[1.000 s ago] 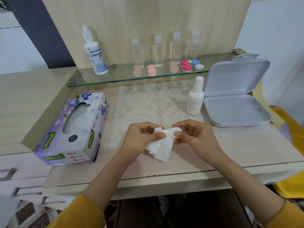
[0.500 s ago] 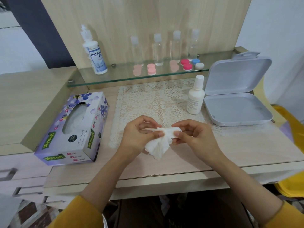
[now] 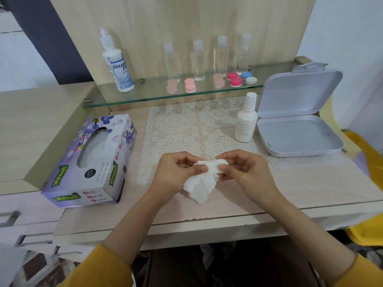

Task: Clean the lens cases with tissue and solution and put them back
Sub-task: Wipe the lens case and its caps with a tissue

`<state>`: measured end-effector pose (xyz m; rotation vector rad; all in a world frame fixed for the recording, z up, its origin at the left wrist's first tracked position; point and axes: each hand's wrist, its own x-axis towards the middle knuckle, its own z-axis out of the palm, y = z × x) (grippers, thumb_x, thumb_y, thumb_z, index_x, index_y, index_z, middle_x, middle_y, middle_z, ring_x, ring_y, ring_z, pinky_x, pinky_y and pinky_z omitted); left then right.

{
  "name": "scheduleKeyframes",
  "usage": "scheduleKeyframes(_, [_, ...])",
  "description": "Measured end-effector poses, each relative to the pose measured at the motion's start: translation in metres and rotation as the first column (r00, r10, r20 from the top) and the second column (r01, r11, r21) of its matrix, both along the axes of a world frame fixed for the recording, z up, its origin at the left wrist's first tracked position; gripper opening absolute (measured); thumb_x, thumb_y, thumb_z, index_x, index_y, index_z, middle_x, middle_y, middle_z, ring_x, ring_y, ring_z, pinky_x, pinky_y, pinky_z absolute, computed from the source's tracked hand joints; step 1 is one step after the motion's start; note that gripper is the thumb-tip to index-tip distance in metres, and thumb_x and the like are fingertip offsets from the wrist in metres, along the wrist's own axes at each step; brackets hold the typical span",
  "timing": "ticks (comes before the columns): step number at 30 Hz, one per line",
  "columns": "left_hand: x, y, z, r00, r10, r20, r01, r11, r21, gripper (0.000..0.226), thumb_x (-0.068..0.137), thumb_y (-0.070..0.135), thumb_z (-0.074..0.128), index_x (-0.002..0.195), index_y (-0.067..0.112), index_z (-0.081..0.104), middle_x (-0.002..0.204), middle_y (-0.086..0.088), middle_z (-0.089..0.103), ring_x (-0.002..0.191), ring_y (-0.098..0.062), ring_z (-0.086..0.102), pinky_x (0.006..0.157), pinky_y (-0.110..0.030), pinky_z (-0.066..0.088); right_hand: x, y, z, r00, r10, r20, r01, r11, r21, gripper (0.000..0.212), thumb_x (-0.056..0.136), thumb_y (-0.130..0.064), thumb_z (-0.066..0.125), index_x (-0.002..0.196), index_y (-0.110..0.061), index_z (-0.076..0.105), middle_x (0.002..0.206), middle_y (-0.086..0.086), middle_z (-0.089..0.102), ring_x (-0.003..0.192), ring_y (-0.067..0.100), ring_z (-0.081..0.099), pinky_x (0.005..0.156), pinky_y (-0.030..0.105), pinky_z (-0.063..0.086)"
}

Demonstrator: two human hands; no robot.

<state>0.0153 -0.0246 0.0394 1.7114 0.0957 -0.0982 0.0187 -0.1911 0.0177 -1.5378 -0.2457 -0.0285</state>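
Note:
Over the front of the desk, my right hand [image 3: 244,170] pinches a white lens case [image 3: 220,163] by its right end. My left hand [image 3: 176,172] grips a crumpled white tissue [image 3: 199,185] and presses it onto the case's left half, which the tissue hides. A small white solution bottle [image 3: 245,121] stands upright on the lace mat [image 3: 186,129] behind my hands. On the glass shelf [image 3: 157,96] sit a pink lens case [image 3: 190,84], a red lens case [image 3: 234,79] and a blue and white lens case [image 3: 248,78].
A purple tissue box [image 3: 91,160] lies at the left. An open grey hinged box [image 3: 298,121] stands at the right. A large solution bottle [image 3: 118,63] and several clear small bottles [image 3: 199,61] line the shelf. Something yellow [image 3: 364,154] is at the right edge.
My hands stayed in place over the desk front. The tissue shifted slightly in my left hand against the case, and more of the case's right end shows now.

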Motion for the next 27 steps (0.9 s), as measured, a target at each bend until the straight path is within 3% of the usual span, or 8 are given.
scheduleKeyframes(4, [-0.0007,0.0007,-0.0012,1.000,-0.006,-0.001,0.006,1.000,0.013,0.015,0.068,-0.001,0.075,0.074,0.012,0.068,0.069,-0.004,0.068,0.057,-0.013,0.066,0.035,-0.022,0.045,-0.0002,-0.0010,-0.0001,1.000,-0.004,-0.007,0.004,1.000,0.013,0.022,0.078,0.012,0.062,0.082,-0.009,0.066,0.065,0.005,0.068,0.057,0.016,0.067,0.056,0.022,0.054])
scheduleKeyframes(7, [-0.0002,-0.0015,-0.0023,1.000,0.003,0.015,-0.004,0.999,0.043,0.021,0.060,0.000,0.081,0.073,0.011,0.067,0.071,-0.003,0.069,0.063,-0.013,0.067,0.045,-0.029,0.052,-0.0004,-0.0003,-0.0011,1.000,-0.009,-0.001,0.009,1.000,0.000,0.024,0.078,0.012,0.062,0.081,-0.011,0.067,0.064,0.002,0.068,0.058,0.017,0.067,0.057,0.023,0.054])
scheduleKeyframes(12, [0.0006,-0.0057,-0.0039,0.997,0.051,0.050,-0.052,0.998,0.021,0.022,0.057,0.005,0.083,0.069,0.008,0.065,0.066,-0.002,0.068,0.064,-0.014,0.067,0.051,-0.022,0.051,-0.0008,0.0015,0.0003,1.000,-0.008,0.011,0.008,1.000,-0.008,0.023,0.079,0.011,0.061,0.082,-0.012,0.066,0.067,0.003,0.068,0.062,0.015,0.067,0.057,0.022,0.054])
scheduleKeyframes(18, [-0.0018,-0.0028,-0.0008,1.000,0.014,0.021,-0.014,0.999,-0.032,0.009,0.072,0.001,0.072,0.072,0.008,0.067,0.062,0.002,0.067,0.056,-0.008,0.065,0.038,-0.018,0.044,0.0000,-0.0004,-0.0015,1.000,-0.025,0.007,0.025,1.000,-0.018,0.022,0.079,0.010,0.062,0.082,-0.011,0.066,0.066,0.005,0.067,0.060,0.017,0.067,0.059,0.027,0.056])
scheduleKeyframes(23, [-0.0032,-0.0038,-0.0007,1.000,0.015,0.001,-0.015,1.000,0.026,0.022,0.062,0.001,0.080,0.074,0.011,0.066,0.068,-0.001,0.068,0.059,-0.011,0.066,0.036,-0.020,0.043,-0.0011,0.0007,-0.0015,1.000,-0.022,0.010,0.022,0.999,-0.023,0.023,0.079,0.011,0.061,0.083,-0.011,0.066,0.068,0.011,0.067,0.059,0.020,0.067,0.059,0.027,0.056])
scheduleKeyframes(27, [-0.0017,-0.0060,-0.0027,0.998,0.057,0.031,-0.058,0.998,0.037,0.022,0.059,0.006,0.082,0.072,0.009,0.064,0.069,-0.007,0.068,0.063,-0.019,0.067,0.039,-0.023,0.045,-0.0003,0.0037,-0.0003,0.999,-0.026,0.022,0.027,0.999,-0.029,0.025,0.079,0.010,0.062,0.081,-0.014,0.066,0.066,0.002,0.067,0.062,0.015,0.067,0.057,0.023,0.055])
